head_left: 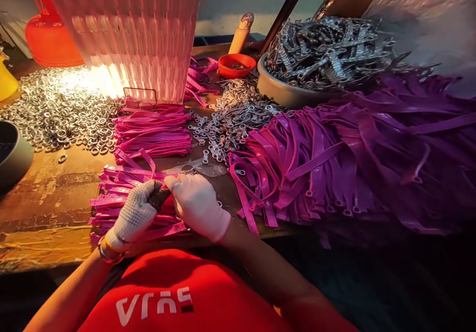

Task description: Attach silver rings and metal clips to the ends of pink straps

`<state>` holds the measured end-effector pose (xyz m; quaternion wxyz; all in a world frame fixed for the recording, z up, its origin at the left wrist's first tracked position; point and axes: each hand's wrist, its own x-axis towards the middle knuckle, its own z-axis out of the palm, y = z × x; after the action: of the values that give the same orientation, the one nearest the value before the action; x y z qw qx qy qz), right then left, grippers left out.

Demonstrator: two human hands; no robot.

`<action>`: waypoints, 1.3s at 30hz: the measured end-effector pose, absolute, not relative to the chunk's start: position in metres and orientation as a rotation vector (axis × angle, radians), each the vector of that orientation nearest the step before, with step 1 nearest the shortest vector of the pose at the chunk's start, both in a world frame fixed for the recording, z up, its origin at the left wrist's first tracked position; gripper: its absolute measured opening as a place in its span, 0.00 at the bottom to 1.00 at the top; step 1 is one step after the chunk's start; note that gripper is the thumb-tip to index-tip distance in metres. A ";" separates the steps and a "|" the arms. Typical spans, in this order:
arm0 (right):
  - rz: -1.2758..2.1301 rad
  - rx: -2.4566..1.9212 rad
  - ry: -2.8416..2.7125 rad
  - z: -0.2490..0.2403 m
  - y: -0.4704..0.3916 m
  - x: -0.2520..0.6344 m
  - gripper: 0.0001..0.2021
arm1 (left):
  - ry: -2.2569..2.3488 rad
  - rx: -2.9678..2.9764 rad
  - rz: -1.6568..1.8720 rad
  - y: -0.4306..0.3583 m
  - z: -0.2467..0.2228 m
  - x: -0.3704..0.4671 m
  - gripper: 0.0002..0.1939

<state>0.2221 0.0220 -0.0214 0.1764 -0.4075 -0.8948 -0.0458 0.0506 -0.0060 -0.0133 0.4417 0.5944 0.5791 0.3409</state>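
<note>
My left hand (138, 213), in a white dotted glove with dark, soiled fingertips, is closed over the bundle of pink straps (111, 193) at the table's front edge. Right beside it, my right hand (199, 204), in a plain white glove, is pinched shut. The two hands meet at a pink strap (171, 204), whose gripped end is mostly covered by the fingers. Another stack of pink straps (154, 133) lies just beyond them. Small metal snap links (238, 123) are heaped behind my right hand, with a single link (206, 157) lying apart.
Metal rings (63, 108) are piled at the left under a bright lamp behind a ribbed translucent panel (137, 29). A large heap of purple straps (334, 158) covers the right side. Behind it stands a basin (277, 86) of metal clasps, near a small red bowl (226, 69).
</note>
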 end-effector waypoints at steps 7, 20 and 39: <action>0.136 -1.200 -2.536 -0.018 0.020 0.220 0.14 | 1.373 1.582 0.737 -0.007 -0.021 0.039 0.10; 0.288 -1.168 -2.840 -0.026 0.026 0.224 0.12 | 1.497 1.706 0.758 -0.016 -0.020 0.051 0.09; 0.262 -2.268 -2.086 -0.055 0.124 0.258 0.14 | 1.100 0.159 1.119 0.006 0.001 0.034 0.14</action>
<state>0.2585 0.1242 -0.0553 0.0246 -0.7331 -0.6744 0.0846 0.0339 0.0061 0.0014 0.7048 0.0714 0.4948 0.5033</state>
